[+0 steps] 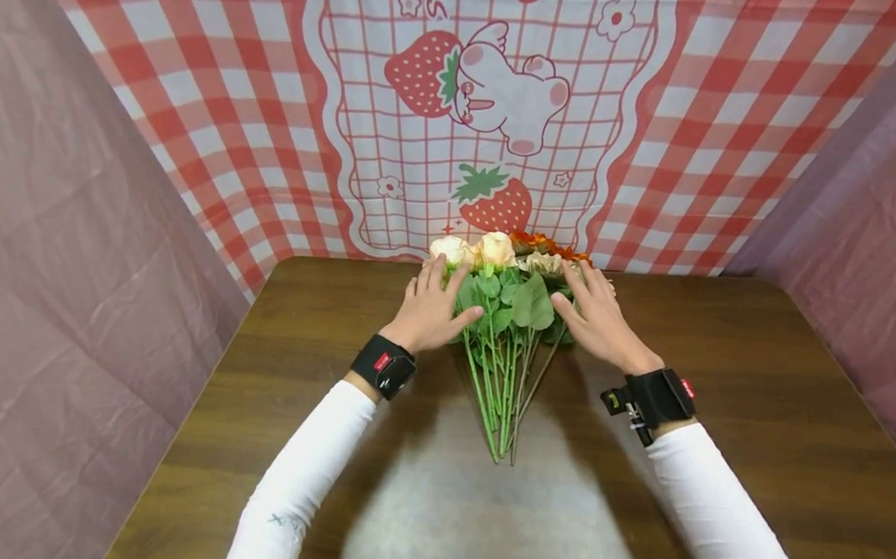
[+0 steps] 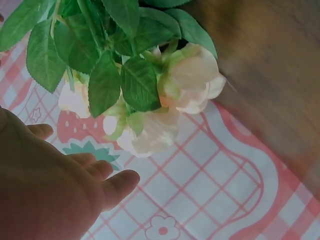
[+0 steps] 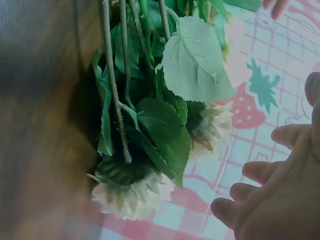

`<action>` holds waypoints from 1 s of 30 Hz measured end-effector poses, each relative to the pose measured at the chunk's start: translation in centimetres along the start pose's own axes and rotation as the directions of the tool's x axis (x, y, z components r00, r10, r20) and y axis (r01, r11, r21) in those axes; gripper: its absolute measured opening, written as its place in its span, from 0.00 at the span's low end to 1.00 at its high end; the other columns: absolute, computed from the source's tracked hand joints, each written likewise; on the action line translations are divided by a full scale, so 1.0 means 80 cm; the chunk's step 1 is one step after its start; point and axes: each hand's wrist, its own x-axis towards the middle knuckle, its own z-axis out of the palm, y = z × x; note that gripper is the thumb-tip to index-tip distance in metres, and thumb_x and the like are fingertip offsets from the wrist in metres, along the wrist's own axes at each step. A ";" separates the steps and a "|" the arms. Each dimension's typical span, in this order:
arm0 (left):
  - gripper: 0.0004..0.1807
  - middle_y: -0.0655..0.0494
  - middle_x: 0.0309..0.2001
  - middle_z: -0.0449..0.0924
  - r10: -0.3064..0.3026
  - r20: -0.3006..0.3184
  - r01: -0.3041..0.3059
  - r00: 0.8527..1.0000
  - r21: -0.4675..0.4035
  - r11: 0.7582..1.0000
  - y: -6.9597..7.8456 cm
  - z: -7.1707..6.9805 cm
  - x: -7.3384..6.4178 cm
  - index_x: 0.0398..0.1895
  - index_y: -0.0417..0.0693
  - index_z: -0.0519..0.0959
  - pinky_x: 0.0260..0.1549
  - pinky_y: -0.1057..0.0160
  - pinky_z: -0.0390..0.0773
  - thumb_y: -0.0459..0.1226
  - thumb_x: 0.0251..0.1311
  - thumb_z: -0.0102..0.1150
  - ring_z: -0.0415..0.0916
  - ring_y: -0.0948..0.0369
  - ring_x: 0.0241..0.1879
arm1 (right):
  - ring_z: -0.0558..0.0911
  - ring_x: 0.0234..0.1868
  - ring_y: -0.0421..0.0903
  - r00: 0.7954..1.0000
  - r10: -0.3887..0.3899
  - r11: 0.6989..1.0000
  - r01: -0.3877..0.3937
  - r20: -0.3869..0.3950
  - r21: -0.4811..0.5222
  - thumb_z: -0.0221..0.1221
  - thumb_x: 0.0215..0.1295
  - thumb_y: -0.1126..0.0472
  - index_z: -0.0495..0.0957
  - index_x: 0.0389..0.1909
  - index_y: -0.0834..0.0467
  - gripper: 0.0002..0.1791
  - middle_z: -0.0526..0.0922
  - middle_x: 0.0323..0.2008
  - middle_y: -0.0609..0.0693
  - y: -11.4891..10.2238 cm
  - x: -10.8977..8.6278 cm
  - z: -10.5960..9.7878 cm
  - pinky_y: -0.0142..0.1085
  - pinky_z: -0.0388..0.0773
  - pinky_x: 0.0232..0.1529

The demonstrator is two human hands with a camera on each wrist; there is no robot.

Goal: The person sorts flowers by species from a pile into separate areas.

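Head view: left hand (image 1: 433, 310) and right hand (image 1: 596, 313) are flanking flower bunch (image 1: 506, 319).
Fingers (image 1: 435, 278) are pointing straight, spread apart, gripping nothing, at 10 and 2 o'clock; bunch is resting on table (image 1: 266, 421), blooms (image 1: 496, 249) facing 12, stems (image 1: 508, 402) pointing to 6.

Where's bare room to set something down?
Bare table lies between the left sleeve and left edge, between the right sleeve and right edge, and between the sleeves, nearer than the stems. The back middle is crowded: blooms, leaves, left hand, right hand.
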 end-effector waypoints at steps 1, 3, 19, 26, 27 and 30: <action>0.43 0.38 0.79 0.30 0.001 -0.002 -0.001 1.000 -0.008 1.000 0.000 0.002 -0.001 0.81 0.56 0.40 0.72 0.38 0.42 0.61 0.71 0.42 0.31 0.42 0.78 | 0.33 0.77 0.66 1.000 -0.006 1.000 0.006 -0.014 0.015 0.39 0.80 0.44 0.43 0.79 0.60 0.37 0.36 0.77 0.69 0.002 -0.004 0.001 0.61 0.28 0.72; 0.44 0.38 0.79 0.30 0.001 -0.002 -0.001 1.000 -0.014 1.000 0.001 0.007 -0.002 0.81 0.55 0.41 0.72 0.38 0.43 0.62 0.71 0.42 0.31 0.42 0.77 | 0.33 0.77 0.65 0.999 -0.006 0.999 0.009 -0.042 0.051 0.40 0.80 0.46 0.43 0.79 0.60 0.36 0.36 0.77 0.69 0.005 -0.012 0.004 0.61 0.30 0.73; 0.43 0.41 0.79 0.23 0.167 0.005 -0.165 0.986 0.194 0.967 0.065 0.079 -0.012 0.80 0.71 0.44 0.67 0.29 0.44 0.67 0.66 0.44 0.27 0.39 0.77 | 0.35 0.77 0.65 0.978 0.124 0.968 -0.081 -0.170 0.238 0.41 0.80 0.48 0.42 0.80 0.53 0.35 0.36 0.79 0.62 0.022 -0.063 0.013 0.71 0.40 0.67; 0.42 0.44 0.79 0.23 0.118 0.107 -0.152 0.987 0.401 0.904 0.088 0.119 -0.009 0.77 0.81 0.43 0.63 0.24 0.48 0.73 0.61 0.39 0.26 0.37 0.76 | 0.38 0.77 0.64 0.970 0.138 0.961 -0.082 -0.202 0.264 0.43 0.79 0.47 0.43 0.80 0.48 0.34 0.37 0.79 0.60 0.017 -0.066 0.005 0.70 0.43 0.67; 0.42 0.44 0.79 0.24 0.101 0.113 -0.139 0.988 0.410 0.901 0.089 0.121 -0.008 0.77 0.82 0.43 0.62 0.24 0.49 0.73 0.61 0.38 0.27 0.37 0.76 | 0.38 0.78 0.63 0.970 0.139 0.960 -0.082 -0.201 0.268 0.43 0.79 0.47 0.43 0.80 0.47 0.34 0.36 0.79 0.60 0.016 -0.066 0.003 0.70 0.44 0.67; 0.40 0.45 0.79 0.23 0.066 0.141 -0.118 0.988 0.403 0.908 0.092 0.122 -0.004 0.77 0.83 0.43 0.60 0.22 0.50 0.72 0.63 0.38 0.26 0.36 0.76 | 0.40 0.78 0.64 0.970 0.138 0.959 -0.081 -0.198 0.272 0.44 0.79 0.47 0.43 0.80 0.46 0.35 0.36 0.79 0.60 0.014 -0.066 -0.003 0.70 0.45 0.66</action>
